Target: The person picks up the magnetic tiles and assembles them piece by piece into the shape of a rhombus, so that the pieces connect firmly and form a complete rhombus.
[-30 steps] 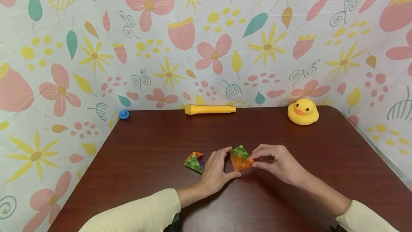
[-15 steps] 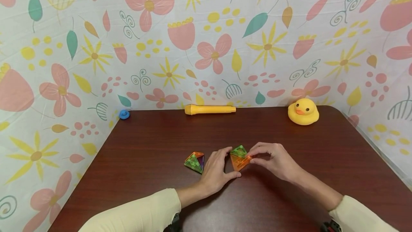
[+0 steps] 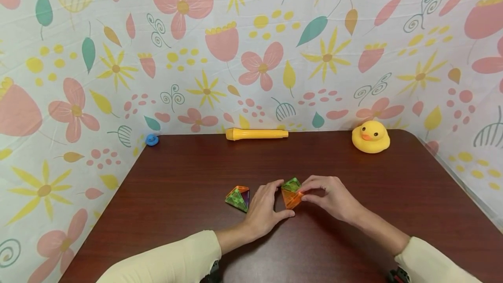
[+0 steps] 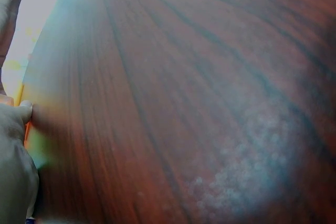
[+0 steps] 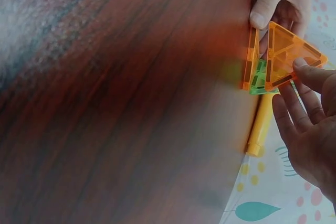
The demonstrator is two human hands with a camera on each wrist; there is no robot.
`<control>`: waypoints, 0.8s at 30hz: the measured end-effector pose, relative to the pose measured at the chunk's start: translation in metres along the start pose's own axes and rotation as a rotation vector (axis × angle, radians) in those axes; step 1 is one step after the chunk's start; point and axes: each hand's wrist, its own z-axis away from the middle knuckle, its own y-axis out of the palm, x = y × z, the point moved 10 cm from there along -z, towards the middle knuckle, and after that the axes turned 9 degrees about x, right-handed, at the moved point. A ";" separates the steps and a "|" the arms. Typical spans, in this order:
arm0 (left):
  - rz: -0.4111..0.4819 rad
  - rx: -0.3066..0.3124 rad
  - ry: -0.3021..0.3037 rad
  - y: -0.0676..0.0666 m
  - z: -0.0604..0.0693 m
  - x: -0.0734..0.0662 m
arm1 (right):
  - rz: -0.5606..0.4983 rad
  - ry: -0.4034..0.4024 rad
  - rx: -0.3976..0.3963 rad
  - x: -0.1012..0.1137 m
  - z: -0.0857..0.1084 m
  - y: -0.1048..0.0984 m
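My right hand pinches an orange triangular magnetic tile between thumb and fingers. The tile stands tilted against a second orange tile, seen nearly edge-on in the right wrist view. A green tile adjoins them on the far side. My left hand rests on the table with fingers extended, its index fingertip by the green tile and its thumb at the near orange corner. Left of that hand sits a small assembled shape of green, orange and purple tiles, partly hidden by the hand.
Along the back edge of the dark wooden table lie a small blue duck, a yellow toy microphone and a larger yellow duck. A floral cloth hangs behind and at both sides.
My right hand has moved slightly left, tipping the orange tile inward over the lying orange one and nearer the green tile. The left hand stays in place.
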 end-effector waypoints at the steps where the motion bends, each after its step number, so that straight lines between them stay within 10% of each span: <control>1: -0.001 0.000 0.000 0.000 0.000 0.000 | 0.002 -0.001 0.001 0.000 0.000 0.000; 24: -0.018 -0.015 0.010 -0.001 0.001 -0.001 | 0.051 -0.041 -0.014 -0.002 -0.001 0.004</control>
